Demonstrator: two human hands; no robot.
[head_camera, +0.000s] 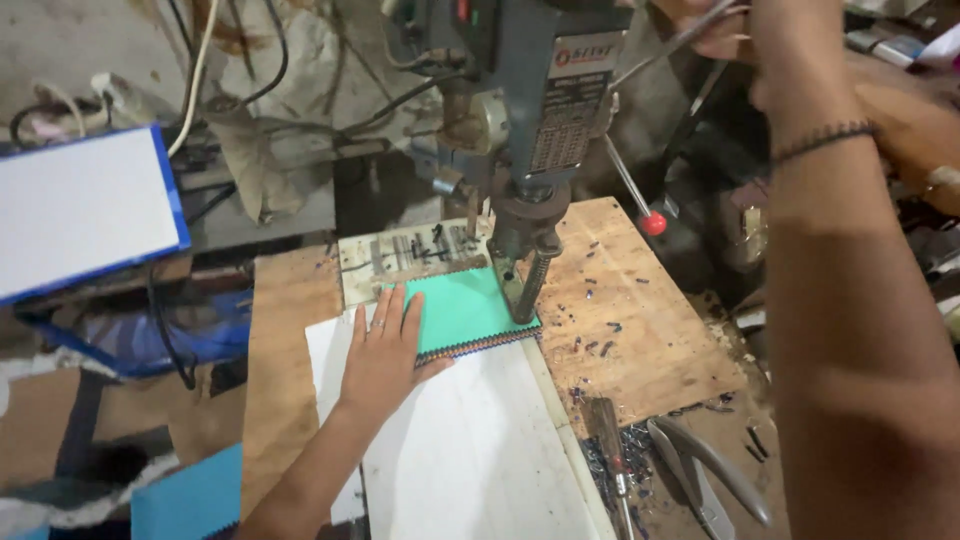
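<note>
So the left hand (382, 352) was lying flat on a green fabric swatch stack (462, 312), fingers spread a bit and pressing down, not gripping anything. That stack sat right under the drill press (530, 110), with the spindle (524, 272) coming down onto its far right corner. Beneath the stack was a white board (470, 450), running from the drill press back toward the person. The right hand (722, 30) was up high beside the drill press head, fingers closed around the metal feed lever (672, 45). A second lever with a red knob (653, 223) hung down right of the spindle. Pliers (705, 475) lay on the wooden table (640, 330), off to the right of the board.
</note>
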